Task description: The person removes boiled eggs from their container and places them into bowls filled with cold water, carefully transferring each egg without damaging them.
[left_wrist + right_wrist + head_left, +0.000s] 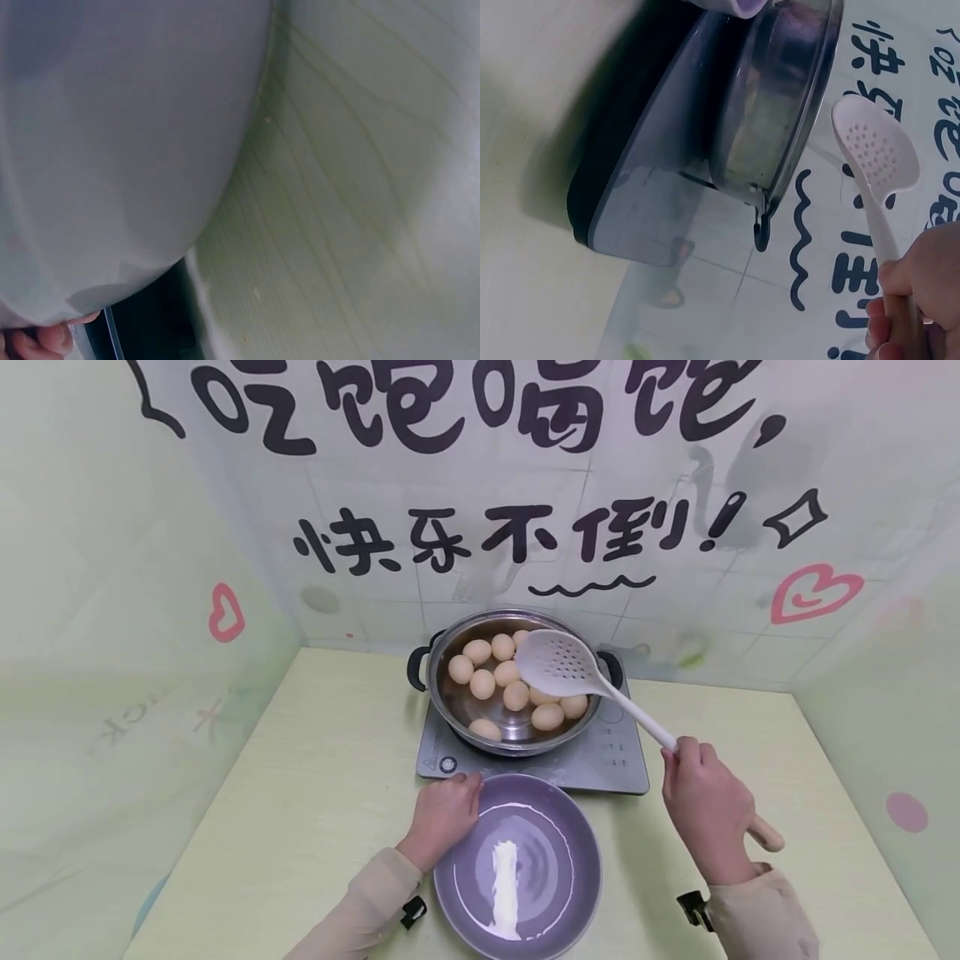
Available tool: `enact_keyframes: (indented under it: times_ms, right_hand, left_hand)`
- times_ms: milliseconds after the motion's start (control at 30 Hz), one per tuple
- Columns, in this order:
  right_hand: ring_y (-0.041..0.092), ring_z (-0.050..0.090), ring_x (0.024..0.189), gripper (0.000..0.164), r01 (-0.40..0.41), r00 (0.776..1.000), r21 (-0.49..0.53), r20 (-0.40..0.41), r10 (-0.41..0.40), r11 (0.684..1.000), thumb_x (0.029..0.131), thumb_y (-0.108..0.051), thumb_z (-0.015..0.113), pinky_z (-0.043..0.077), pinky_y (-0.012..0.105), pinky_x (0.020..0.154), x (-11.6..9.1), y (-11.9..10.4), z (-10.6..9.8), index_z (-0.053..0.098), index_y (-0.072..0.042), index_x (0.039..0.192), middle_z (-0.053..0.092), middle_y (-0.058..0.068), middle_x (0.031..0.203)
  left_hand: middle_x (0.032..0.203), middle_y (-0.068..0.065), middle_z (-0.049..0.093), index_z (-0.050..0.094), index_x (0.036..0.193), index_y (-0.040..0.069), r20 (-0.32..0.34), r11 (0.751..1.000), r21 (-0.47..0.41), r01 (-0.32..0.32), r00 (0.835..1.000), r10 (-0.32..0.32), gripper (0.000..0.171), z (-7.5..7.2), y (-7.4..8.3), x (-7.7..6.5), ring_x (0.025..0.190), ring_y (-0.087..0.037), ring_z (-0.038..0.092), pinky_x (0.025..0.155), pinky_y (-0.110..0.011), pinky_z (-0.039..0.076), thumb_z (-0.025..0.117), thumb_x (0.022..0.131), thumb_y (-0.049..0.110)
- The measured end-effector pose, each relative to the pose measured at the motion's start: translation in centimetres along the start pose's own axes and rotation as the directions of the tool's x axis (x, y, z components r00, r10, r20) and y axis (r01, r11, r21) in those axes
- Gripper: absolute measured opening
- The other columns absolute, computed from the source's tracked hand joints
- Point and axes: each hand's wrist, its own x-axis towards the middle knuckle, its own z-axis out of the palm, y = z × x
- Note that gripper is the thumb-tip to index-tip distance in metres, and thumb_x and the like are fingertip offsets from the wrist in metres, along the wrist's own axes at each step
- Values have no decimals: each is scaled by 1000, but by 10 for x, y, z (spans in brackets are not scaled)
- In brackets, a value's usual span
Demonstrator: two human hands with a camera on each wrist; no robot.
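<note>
My right hand (pixel 708 802) grips a white slotted spoon (pixel 558 664) by its wood-coloured handle. The spoon's perforated head is over the right part of a steel pot (pixel 517 748), and in the right wrist view the head (pixel 874 150) shows nothing on it, raised above the rim. Several light brown eggs (pixel 547 717) lie in liquid in the pot; the spoon hides some. With my left hand (pixel 444 814) I hold the upper left rim of a purple-grey bowl (pixel 465 877), which has nothing in it. The left wrist view shows the bowl's outer wall (pixel 127 150) and my fingertips (pixel 45 341) at its edge.
The pot stands on a grey induction cooker (pixel 626 760), close behind the bowl, its black handles (pixel 417 669) sticking out at both sides. A pale wooden table (pixel 315 760) carries everything. Printed sheeting (pixel 360 618) encloses the back and both sides.
</note>
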Motion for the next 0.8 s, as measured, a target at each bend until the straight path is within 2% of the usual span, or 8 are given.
enact_keyframes:
  times_ms: [233, 467, 800]
  right_hand:
    - [23, 29, 33, 19, 77, 995, -20, -66, -78, 997, 75, -11, 66, 19, 35, 29, 2, -15, 11, 51, 0, 78, 42, 11, 56]
    - [26, 35, 35, 18, 117, 992, -22, -41, -118, 993, 78, -14, 63, 22, 35, 31, 1, -28, 16, 50, 0, 78, 40, 10, 57]
    - [26, 32, 34, 20, 142, 989, -15, -37, -143, 990, 76, -14, 64, 21, 35, 31, -1, -35, 22, 48, -2, 74, 38, 9, 56]
  left_hand:
    - [56, -1, 53, 57, 71, 12, -6, 1000, 4, 2, 1000, -2, 15, 0, -1, 0, 41, -18, 49, 37, -28, 34, 59, 83, 20]
    - [55, -1, 52, 57, 71, 12, -6, 1000, -4, 4, 1000, -4, 15, 1, -1, -1, 41, -17, 49, 37, -27, 33, 60, 83, 19]
    - [54, 0, 51, 56, 70, 12, -13, 1000, -10, 2, 1000, -3, 15, 1, 0, 0, 40, -16, 47, 36, -27, 33, 60, 83, 20]
